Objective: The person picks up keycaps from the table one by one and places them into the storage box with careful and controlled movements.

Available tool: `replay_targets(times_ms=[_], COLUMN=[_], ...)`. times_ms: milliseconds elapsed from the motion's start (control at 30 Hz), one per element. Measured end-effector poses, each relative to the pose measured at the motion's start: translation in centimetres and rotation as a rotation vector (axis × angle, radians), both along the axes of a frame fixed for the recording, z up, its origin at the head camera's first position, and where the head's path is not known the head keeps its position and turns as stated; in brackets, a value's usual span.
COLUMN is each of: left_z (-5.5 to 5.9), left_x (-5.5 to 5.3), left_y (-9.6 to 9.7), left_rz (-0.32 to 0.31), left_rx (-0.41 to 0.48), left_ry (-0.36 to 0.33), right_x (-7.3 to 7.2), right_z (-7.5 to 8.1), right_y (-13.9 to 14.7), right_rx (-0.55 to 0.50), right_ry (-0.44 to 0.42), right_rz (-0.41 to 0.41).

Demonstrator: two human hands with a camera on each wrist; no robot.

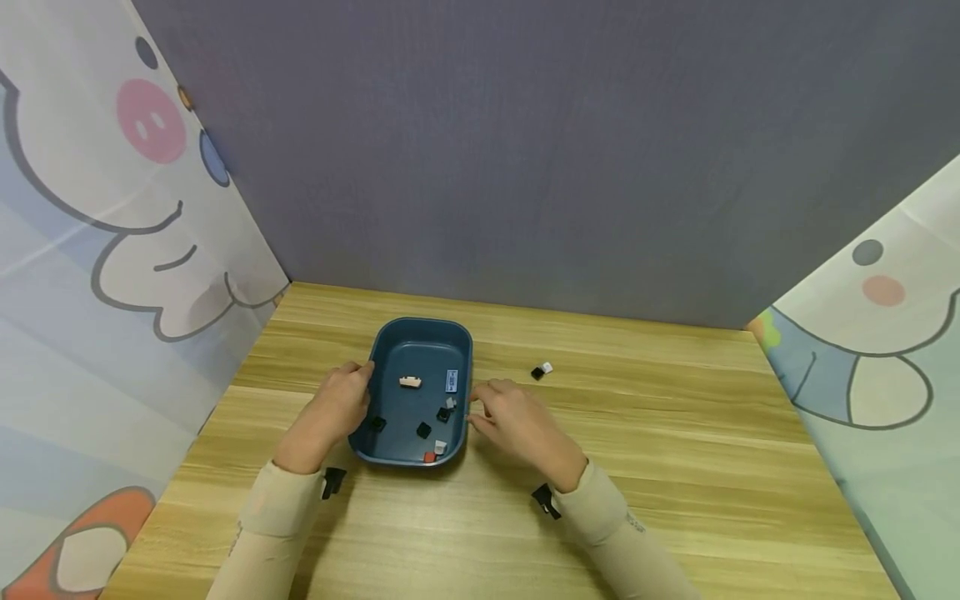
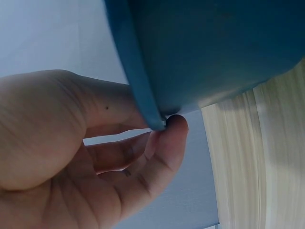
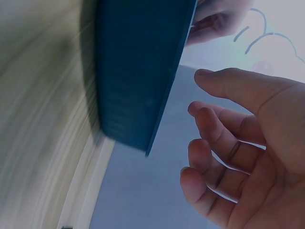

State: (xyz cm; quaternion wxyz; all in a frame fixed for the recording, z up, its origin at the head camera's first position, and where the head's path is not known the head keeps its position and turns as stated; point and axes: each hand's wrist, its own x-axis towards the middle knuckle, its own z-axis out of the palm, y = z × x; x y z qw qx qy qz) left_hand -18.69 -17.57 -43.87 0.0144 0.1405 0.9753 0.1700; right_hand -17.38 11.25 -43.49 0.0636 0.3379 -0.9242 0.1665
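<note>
A dark blue rectangular bin (image 1: pixel 405 354) with rounded corners rests on the table, left of the middle. My left hand (image 1: pixel 333 408) pinches its left rim between thumb and fingers, which the left wrist view shows close up. My right hand (image 1: pixel 517 417) is beside the bin's right wall, and in the right wrist view its loosely bent fingers stand apart from the rim with nothing in them. Inside lie several small pieces: a black square piece (image 1: pixel 423 430), a red piece (image 1: pixel 429 457), a white piece (image 1: pixel 440 447), a pale oblong piece (image 1: pixel 410 382) and a blue label-like piece (image 1: pixel 452 381).
The wood-grain table (image 1: pixel 675 450) extends right of the bin. A small black piece (image 1: pixel 537 373) and a white piece (image 1: pixel 547 367) lie together on it. Behind rises a grey panel (image 1: pixel 525 167), with cartoon-printed sheets (image 1: pixel 67 358) at both sides.
</note>
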Motion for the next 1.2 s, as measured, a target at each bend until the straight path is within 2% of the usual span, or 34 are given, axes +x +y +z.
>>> replay_targets(times_ms=[267, 400, 533, 733, 900, 1200], left_z=[0.0, 0.1, 0.0, -0.1, -0.1, 0.0], left_x=[0.0, 0.0, -0.1, -0.1, -0.1, 0.0], left_y=[0.0, 0.0, 0.0, 0.0, -0.1, 0.1], left_rz=[-0.001, -0.001, -0.002, -0.006, -0.005, 0.002], left_rx=[-0.005, -0.010, -0.010, -0.010, -0.012, -0.009], left_ry=[-0.017, -0.021, -0.013, -0.005, -0.004, -0.004], right_x=[-1.2, -2.0, -2.8, -4.0, -4.9, -6.0], right_z=[-0.1, -0.3, -0.9, -2.4, -3.6, -4.0], right_y=[2.8, 4.4, 5.8, 7.4, 8.2, 8.3], right_rx=[0.050, 0.068, 0.064, 0.028, 0.025, 0.035], right_ry=[0.086, 0.091, 0.050, -0.041, -0.077, -0.128], right_rz=[-0.065, -0.119, -0.181, -0.293, -0.361, -0.436])
